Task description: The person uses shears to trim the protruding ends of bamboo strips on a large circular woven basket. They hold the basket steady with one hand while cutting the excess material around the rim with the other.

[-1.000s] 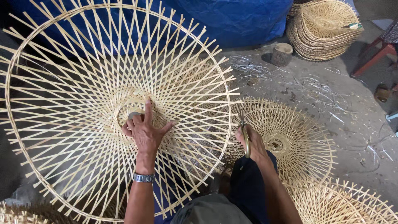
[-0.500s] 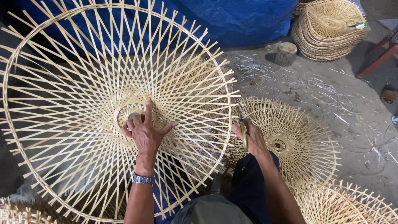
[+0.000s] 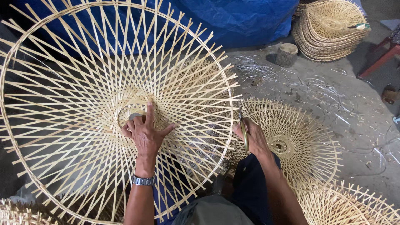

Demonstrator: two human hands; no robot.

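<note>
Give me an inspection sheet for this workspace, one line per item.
Surface: grey concrete floor, dusty, strewn with thin shavings.
Job's things: large round bamboo lattice frame, tilted up before the person; yellow-handled cutter at its right rim.
Clutter: finished frame flat on the floor, another at lower right, a stack of frames, small wood stump.
Hands: left hand flat on the frame's centre ring; right hand closed on the cutter.
Cables: nothing seen.
Surroundings: blue tarp behind, red stool leg at right.
</note>
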